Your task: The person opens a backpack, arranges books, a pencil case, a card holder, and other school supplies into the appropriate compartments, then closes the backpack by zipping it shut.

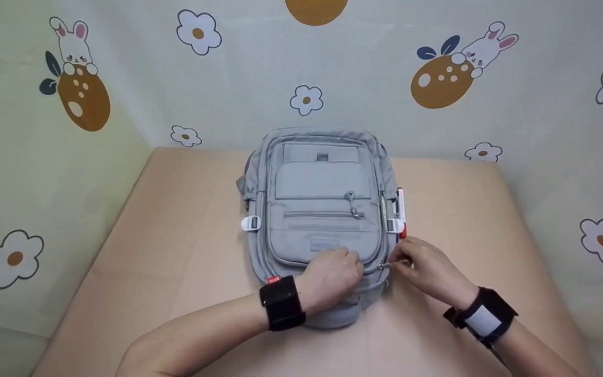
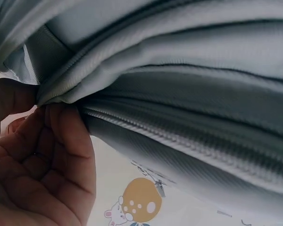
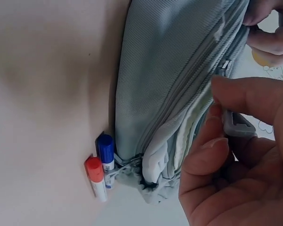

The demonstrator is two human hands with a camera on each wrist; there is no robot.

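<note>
A soft grey fabric backpack (image 1: 325,178) lies on the peach-coloured worktop (image 1: 176,235), its long axis running away from the person and its near end between the hands. The key relation is at its lower right corner: the small metallic zip slider (image 3: 225,67) sits between the hands, nearer the right hand (image 1: 430,264), which pinches the grey looped zip pull (image 3: 239,126) attached to it. Just left of this, the left hand (image 1: 331,277) pinches the bag's folded edge, thumb against curled fingers. From the corner, the seam bends along the near end toward the left hand and, the other way, up the right side, where pale cloth (image 3: 185,134) shows in a gap. The weave is finely ribbed, with rounded piping and a toothed zip track (image 2: 179,141); the panels look pliable and likely to pucker. Beside the right side rest two smooth cylinders, a red-capped white marker (image 3: 95,175) and a blue-capped white marker (image 3: 105,148).
</note>
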